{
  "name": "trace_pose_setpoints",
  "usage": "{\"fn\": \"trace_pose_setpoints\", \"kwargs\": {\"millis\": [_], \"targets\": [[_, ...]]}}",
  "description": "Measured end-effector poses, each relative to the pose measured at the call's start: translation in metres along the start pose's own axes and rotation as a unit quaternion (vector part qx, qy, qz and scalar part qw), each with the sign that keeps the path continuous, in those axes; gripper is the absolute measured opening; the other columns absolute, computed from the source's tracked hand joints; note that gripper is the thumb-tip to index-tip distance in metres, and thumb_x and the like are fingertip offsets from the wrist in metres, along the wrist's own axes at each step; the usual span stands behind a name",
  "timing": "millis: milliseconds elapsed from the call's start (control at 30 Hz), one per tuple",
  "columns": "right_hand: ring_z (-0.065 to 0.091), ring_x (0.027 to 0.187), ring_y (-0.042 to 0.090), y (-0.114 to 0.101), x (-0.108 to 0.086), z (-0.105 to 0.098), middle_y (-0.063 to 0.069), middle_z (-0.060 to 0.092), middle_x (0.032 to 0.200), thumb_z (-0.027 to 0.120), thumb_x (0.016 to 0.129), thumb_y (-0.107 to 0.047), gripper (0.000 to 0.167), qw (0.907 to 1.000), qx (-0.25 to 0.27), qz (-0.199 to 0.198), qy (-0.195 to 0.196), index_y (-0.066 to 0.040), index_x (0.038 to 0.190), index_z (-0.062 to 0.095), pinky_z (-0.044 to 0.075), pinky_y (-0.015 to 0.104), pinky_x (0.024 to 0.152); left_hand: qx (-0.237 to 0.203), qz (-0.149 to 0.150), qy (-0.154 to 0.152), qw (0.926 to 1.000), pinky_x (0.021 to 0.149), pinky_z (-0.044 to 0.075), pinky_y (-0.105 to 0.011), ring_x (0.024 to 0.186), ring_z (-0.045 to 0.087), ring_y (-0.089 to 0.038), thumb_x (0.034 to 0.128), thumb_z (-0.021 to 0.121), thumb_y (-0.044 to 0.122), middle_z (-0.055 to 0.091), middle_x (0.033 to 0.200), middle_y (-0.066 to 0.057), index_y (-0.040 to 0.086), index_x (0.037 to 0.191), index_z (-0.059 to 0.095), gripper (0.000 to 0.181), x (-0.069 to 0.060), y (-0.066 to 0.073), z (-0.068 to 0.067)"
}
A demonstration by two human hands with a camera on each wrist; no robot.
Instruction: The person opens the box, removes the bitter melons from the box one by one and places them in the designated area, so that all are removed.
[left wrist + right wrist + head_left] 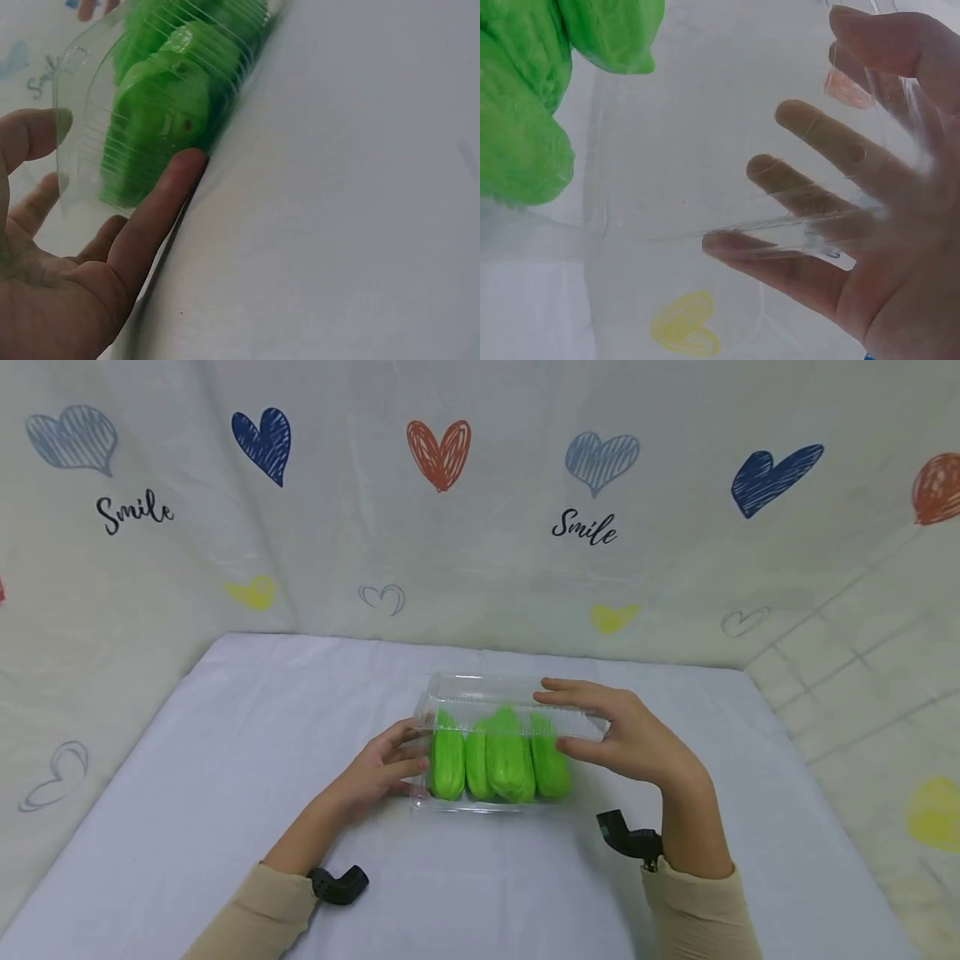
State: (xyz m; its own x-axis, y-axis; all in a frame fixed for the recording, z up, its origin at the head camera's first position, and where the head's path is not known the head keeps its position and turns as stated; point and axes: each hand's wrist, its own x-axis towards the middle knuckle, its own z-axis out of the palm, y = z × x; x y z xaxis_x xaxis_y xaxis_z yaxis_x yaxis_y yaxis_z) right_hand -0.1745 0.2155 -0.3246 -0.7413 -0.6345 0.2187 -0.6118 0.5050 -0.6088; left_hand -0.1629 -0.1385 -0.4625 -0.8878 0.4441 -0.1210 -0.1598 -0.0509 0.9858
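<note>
We have our left hand (386,760) and right hand (626,735) spread at the clear box (480,688) on the counter (480,885), probably light, flimsy and slick, best held by its rim (491,808).

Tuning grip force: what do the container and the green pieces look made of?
Container: likely thin clear plastic, glossy; bright reflections, fine ridges, and the right hand visible through it.
Green pieces: unclear, perhaps moulded plastic or foam; bright, uneven surface, faint sheen.
</note>
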Motion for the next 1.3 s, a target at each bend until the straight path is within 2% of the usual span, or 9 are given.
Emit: {"fn": "trace_pose_setpoints", "kwargs": {"millis": [133, 233, 333, 500, 633, 833, 1100, 1167, 1300], "targets": [[0.045, 0.140, 0.015, 0.002, -0.001, -0.001, -0.005, 0.052, 0.148, 0.078, 0.085, -0.008, 0.057, 0.9996, 0.010, -0.004, 0.028, -0.022, 0.138, 0.060, 0.046, 0.026, 0.103, -0.009, 0.009, -0.006, 0.9999, 0.085, 0.057, -0.050, 0.143, 0.037, -0.038, 0.0972, 0.063, 0.011, 0.029, 0.160, -0.009, 0.021, 0.155, 0.033, 0.066, -0.001, -0.002, -0.003], [0.047, 0.138, 0.015, 0.003, 0.000, -0.001, -0.005, 0.054, 0.146, 0.078, 0.085, -0.007, 0.056, 0.9982, 0.013, -0.008, 0.058, -0.020, 0.137, 0.062, 0.048, 0.038, 0.103, -0.015, 0.014, -0.013, 0.9997, 0.087, 0.057, -0.051, 0.145, 0.034, -0.037, 0.0980, 0.063, 0.012, 0.027, 0.162, -0.007, 0.020, 0.157, 0.029, 0.068, -0.003, -0.005, -0.005], [0.050, 0.134, 0.013, 0.004, 0.002, 0.001, -0.004, 0.057, 0.143, 0.077, 0.085, -0.005, 0.055, 0.9951, 0.012, -0.014, 0.097, -0.018, 0.137, 0.062, 0.051, 0.050, 0.097, -0.018, 0.023, -0.017, 0.9994, 0.087, 0.056, -0.051, 0.145, 0.033, -0.037, 0.0980, 0.063, 0.013, 0.026, 0.162, -0.008, 0.019, 0.158, 0.028, 0.070, -0.003, -0.007, -0.006], [0.053, 0.131, 0.012, 0.006, 0.006, 0.004, -0.004, 0.058, 0.142, 0.075, 0.087, -0.004, 0.056, 0.9892, 0.020, -0.009, 0.145, -0.020, 0.138, 0.060, 0.053, 0.052, 0.091, -0.027, 0.035, -0.023, 0.9988, 0.088, 0.056, -0.051, 0.145, 0.031, -0.039, 0.0977, 0.063, 0.012, 0.025, 0.163, -0.010, 0.016, 0.158, 0.025, 0.071, -0.005, -0.009, -0.007], [0.053, 0.131, 0.013, 0.009, 0.007, 0.005, -0.003, 0.059, 0.141, 0.075, 0.086, -0.003, 0.056, 0.9855, 0.018, -0.007, 0.169, -0.020, 0.138, 0.060, 0.052, 0.049, 0.094, -0.029, 0.035, -0.025, 0.9986, 0.088, 0.056, -0.051, 0.145, 0.031, -0.039, 0.0979, 0.063, 0.013, 0.025, 0.162, -0.011, 0.015, 0.158, 0.025, 0.071, -0.005, -0.009, -0.007], [0.056, 0.129, 0.016, 0.014, 0.008, 0.007, 0.001, 0.060, 0.140, 0.074, 0.086, 0.000, 0.058, 0.9793, 0.017, -0.014, 0.201, -0.016, 0.139, 0.059, 0.050, 0.032, 0.099, -0.029, 0.037, -0.027, 0.9985, 0.088, 0.056, -0.051, 0.144, 0.032, -0.040, 0.0984, 0.061, 0.011, 0.024, 0.162, -0.013, 0.013, 0.158, 0.024, 0.071, -0.003, -0.010, -0.007], [0.058, 0.123, 0.025, 0.016, 0.011, 0.008, 0.000, 0.061, 0.138, 0.074, 0.087, -0.004, 0.058, 0.9717, 0.014, 0.018, 0.235, -0.018, 0.141, 0.058, 0.055, 0.049, 0.087, -0.021, 0.040, -0.027, 0.9986, 0.089, 0.056, -0.051, 0.145, 0.032, -0.039, 0.0980, 0.062, 0.012, 0.026, 0.162, -0.010, 0.014, 0.158, 0.025, 0.071, -0.002, -0.009, -0.006], [0.058, 0.123, 0.025, 0.016, 0.011, 0.009, 0.000, 0.061, 0.138, 0.073, 0.088, -0.004, 0.059, 0.9707, 0.022, 0.026, 0.238, -0.019, 0.142, 0.057, 0.056, 0.045, 0.086, -0.019, 0.040, -0.027, 0.9986, 0.089, 0.056, -0.051, 0.145, 0.032, -0.039, 0.0981, 0.062, 0.011, 0.026, 0.162, -0.011, 0.014, 0.158, 0.024, 0.071, -0.002, -0.009, -0.006], [0.056, 0.125, 0.020, 0.016, 0.012, 0.010, 0.001, 0.060, 0.140, 0.072, 0.088, -0.002, 0.062, 0.9691, 0.050, 0.030, 0.240, -0.020, 0.144, 0.054, 0.055, 0.028, 0.089, -0.017, 0.042, -0.029, 0.9985, 0.089, 0.056, -0.050, 0.145, 0.032, -0.039, 0.0988, 0.061, 0.011, 0.025, 0.162, -0.012, 0.014, 0.158, 0.023, 0.070, -0.003, -0.009, -0.007]]}}
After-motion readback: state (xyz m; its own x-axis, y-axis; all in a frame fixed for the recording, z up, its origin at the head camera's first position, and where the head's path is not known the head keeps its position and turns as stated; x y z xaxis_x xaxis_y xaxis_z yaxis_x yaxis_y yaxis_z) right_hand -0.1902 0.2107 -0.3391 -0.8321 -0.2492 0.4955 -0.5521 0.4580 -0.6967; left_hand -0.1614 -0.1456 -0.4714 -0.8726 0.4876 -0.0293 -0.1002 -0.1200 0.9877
